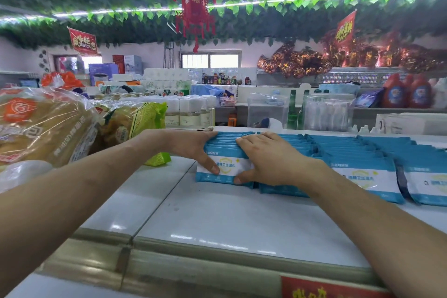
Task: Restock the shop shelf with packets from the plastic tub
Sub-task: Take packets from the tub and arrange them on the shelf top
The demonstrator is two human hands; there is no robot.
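A row of blue-and-white wet-wipe packets [225, 150] stands on edge on the white shelf top [217, 215]. My left hand [193, 147] presses against the row's left side, thumb on the front packet's face. My right hand [268, 155] lies over the row's top and right side, thumb at the front packet's lower edge. Both hands clasp this row between them. More rows of the same packets [367, 164] stand to the right. The plastic tub is out of view.
Bagged bread [43, 126] and a green snack bag [150, 128] crowd the shelf's left side. White-capped bottles [188, 111] and clear plastic containers [324, 111] stand behind. A red price label [326, 288] is on the shelf's front edge.
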